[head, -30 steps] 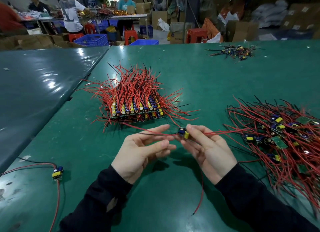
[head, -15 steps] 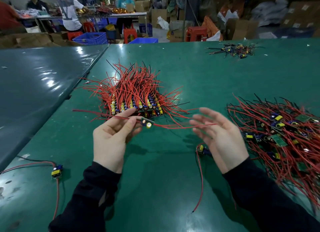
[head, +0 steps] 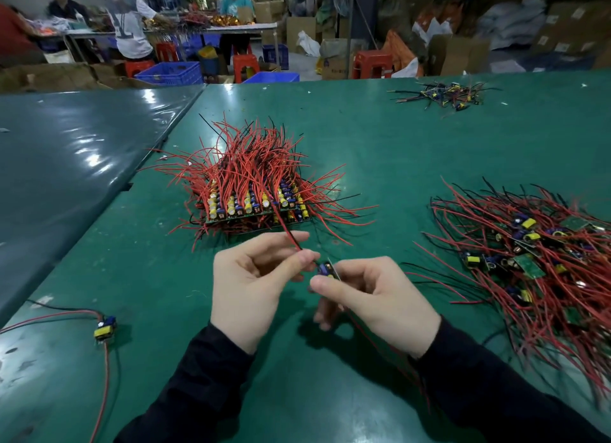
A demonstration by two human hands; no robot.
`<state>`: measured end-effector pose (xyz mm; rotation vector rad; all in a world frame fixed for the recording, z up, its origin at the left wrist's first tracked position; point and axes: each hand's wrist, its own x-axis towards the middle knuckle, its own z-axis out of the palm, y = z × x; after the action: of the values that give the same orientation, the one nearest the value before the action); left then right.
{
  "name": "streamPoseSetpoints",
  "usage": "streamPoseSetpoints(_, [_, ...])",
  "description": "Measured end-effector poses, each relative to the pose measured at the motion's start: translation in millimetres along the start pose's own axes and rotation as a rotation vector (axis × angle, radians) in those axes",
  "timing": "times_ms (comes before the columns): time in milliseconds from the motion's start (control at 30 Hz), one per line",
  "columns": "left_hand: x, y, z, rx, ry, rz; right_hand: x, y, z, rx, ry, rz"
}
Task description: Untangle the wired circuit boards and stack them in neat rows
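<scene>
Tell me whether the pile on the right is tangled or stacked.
Tangled: the right pile has boards lying at mixed angles among crossing red wires, unlike the stacked rows.

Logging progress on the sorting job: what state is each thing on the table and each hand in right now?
Stacked boards: in neat rows, wires fanning out.
Tangled pile: unsorted, right side.
Held board: lifted off the table, between both hands.
Left hand: pinching the board's wires.
Right hand: gripping the board.
Stray board: lying alone, left.
Far small pile: untouched.

blue crates (head: 168,72), red stools (head: 371,63), cardboard boxes (head: 463,54)
</scene>
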<state>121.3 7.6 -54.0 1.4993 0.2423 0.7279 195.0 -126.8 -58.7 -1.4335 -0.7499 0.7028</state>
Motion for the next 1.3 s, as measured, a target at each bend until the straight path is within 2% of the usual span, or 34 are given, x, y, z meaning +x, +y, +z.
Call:
streamPoseSetpoints(100, [1,-1,-2,-0.036,-0.019,-0.100,0,-2,-1,0.031,-0.036,0.021])
streamPoseSetpoints(300, [1,4,-5,-0.291,-0.099,-0.282,-1,-6,0,0.214,-0.210,0.060])
streamPoseSetpoints(533, [0,6,-4,-0.247,-0.086,-0.220,-3,-6,0,0.196,-0.353,0.155])
streamPoseSetpoints(667, [-1,3,-4,-0.227,-0.062,-0.164,-4,-5,1,0.154,-0.349,0.169])
streamPoseSetpoints(767, [-2,0,-2,-0.237,-0.074,-0.206,-2,-8,-3,0.092,-0.336,0.223])
streamPoseSetpoints(867, [-4,-2,0,-0.265,-0.094,-0.271,-1,-6,-2,0.051,-0.254,0.310])
streamPoseSetpoints(1033, [-1,-2,-1,-0.115,-0.081,-0.181,-2,-5,0,0.024,-0.127,0.201])
streamPoseSetpoints(1200, [3,-1,-8,-0.167,-0.110,-0.235,-5,-7,6,-0.016,-0.188,0.212])
streamPoseSetpoints(1300, [4,0,-9,-0.163,-0.043,-0.182,-6,-8,8,-0.017,-0.213,0.207])
